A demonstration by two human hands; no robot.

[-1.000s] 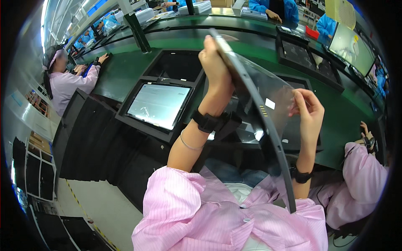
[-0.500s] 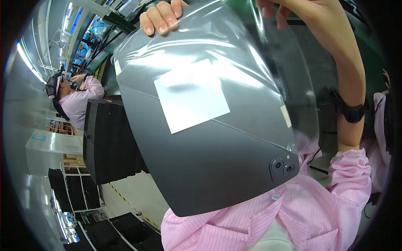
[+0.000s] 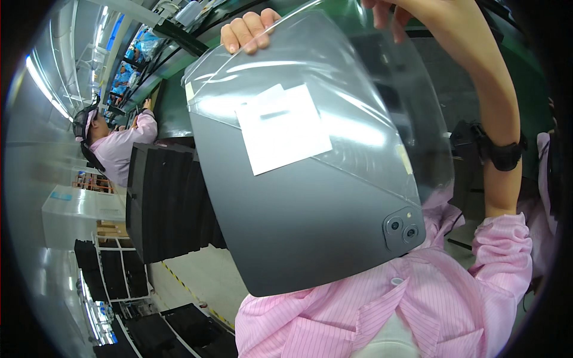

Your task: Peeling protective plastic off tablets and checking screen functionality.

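Inspecting stage, by my judgement: grey tablet (image 3: 310,209) held up before the camera, back outward, twin lenses low, clear film and white label across its upper part. Left hand (image 3: 248,30) grips the top edge; right hand (image 3: 388,9) grip cannot be told. Next calls for steady turning.

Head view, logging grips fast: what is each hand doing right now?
Left hand: closed on the top edge of the grey tablet.
Right hand: at the clear film over the tablet; grip cannot be told.
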